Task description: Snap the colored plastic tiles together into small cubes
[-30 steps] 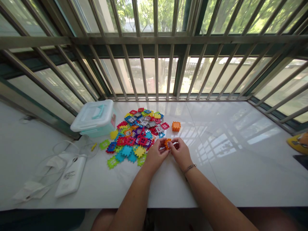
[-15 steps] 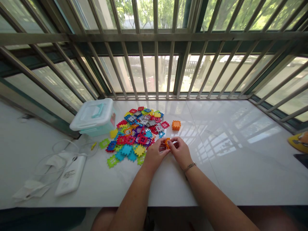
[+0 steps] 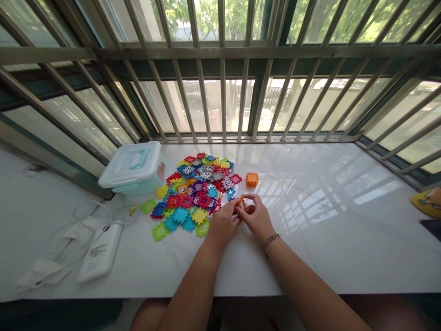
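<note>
Between my two hands is an orange interlocking block piece [image 3: 242, 202], partly covered by fingers. My left hand [image 3: 223, 220] grips it from the left, with fingertips closed at its edge. From the other side my right hand [image 3: 257, 216] pinches it between thumb and fingers. Just beyond the hands stands an orange block [image 3: 251, 179] with toothed edges. To the left of my left hand spreads a pile of toothed plastic tiles [image 3: 181, 214] in red, blue, yellow, green, purple and grey, some with window cut-outs.
A clear-lidded, mint-coloured plastic box [image 3: 132, 165] stands at the back left. Nearer lie a white power strip [image 3: 99, 255] and looped white cables. Metal window bars [image 3: 223, 101] rise behind the white table [image 3: 330, 230]. A yellow object [image 3: 427, 202] sits at the far right.
The orange piece has turned in my fingers, and a window-like opening now shows. My left fingers have curled closer around it. The pile and the orange block have not moved.
</note>
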`<state>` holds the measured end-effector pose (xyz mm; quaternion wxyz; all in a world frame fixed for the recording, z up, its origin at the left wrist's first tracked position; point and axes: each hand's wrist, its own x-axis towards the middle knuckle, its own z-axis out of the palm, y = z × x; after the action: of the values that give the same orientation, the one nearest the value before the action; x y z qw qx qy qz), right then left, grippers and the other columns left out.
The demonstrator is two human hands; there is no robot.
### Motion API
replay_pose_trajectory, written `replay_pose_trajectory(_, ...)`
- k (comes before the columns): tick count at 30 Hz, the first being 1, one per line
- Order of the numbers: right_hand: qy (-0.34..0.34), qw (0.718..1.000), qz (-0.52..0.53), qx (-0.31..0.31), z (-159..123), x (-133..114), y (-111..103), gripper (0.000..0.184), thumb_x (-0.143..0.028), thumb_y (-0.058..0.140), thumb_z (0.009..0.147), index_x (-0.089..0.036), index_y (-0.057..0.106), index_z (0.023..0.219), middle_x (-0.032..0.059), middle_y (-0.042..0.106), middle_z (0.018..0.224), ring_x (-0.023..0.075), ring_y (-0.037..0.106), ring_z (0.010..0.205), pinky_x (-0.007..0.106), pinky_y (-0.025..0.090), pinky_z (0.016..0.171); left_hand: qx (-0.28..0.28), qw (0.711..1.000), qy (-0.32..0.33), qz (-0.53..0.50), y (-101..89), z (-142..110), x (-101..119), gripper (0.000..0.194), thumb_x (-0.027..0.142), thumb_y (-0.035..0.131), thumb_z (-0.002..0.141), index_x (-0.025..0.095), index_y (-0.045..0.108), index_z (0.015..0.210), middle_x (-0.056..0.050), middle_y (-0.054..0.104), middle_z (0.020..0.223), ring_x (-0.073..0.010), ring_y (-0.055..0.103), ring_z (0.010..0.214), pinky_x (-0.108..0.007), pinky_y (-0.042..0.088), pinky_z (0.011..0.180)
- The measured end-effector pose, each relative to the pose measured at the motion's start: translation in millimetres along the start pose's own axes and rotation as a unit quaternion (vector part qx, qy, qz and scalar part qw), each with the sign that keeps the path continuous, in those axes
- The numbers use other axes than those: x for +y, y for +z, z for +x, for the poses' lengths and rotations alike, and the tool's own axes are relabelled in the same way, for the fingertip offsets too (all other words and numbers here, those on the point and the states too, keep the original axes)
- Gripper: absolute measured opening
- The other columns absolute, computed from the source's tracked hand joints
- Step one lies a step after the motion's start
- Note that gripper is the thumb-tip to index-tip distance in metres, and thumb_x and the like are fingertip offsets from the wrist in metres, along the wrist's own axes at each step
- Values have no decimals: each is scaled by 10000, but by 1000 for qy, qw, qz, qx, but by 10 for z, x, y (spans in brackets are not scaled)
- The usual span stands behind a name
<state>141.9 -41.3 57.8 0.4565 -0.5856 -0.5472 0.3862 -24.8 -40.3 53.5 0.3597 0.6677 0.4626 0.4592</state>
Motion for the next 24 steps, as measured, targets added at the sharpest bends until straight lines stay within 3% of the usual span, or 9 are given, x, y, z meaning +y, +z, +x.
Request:
replay_pose_trajectory(2,-1,1000,4,0,-3,-5,-2,558,-525,856,823,-280,634,1272,-38,702,771,175,634,598,299,489,567,-6,1000,17,23,9,-6,-15,517,165,788,886,313,751,1380,-82,792,1351,-300,777,1166,-456,622,1091)
replay_pose_trajectory(4,-7,1000,9,6,-3,-2,-4,529,-492,848,813,-278,629,1245,8,769,990,137,593,573,290,468,537,-10,999,28,37,15,-10,-24,525,153,774,890,309,744,1391,-88,788,1357,-304,776,1171,-465,608,1110)
replay_pose_trajectory(7,-17,1000,16,20,-4,6,-3,525,-483,846,802,-275,613,1225,55,754,1252,94,522,543,278,423,494,-13,998,38,44,20,-13,-29,530,139,767,893,301,736,1397,-98,784,1363,-309,774,1180,-469,599,1120)
replay_pose_trajectory(20,-19,998,39,44,-12,-1,8,557,-571,859,811,-277,565,1181,60,733,1273,85,493,529,284,409,471,-19,993,80,81,50,-12,-38,506,118,724,944,288,681,1418,-114,768,1364,-318,746,1246,-459,585,1117)
replay_pose_trajectory(24,-23,999,21,39,-7,28,7,578,-588,856,819,-274,572,1212,52,723,1237,94,530,546,289,435,489,-5,994,77,82,3,25,-25,495,101,746,900,286,703,1357,-103,772,1322,-319,730,1255,-475,576,1123)
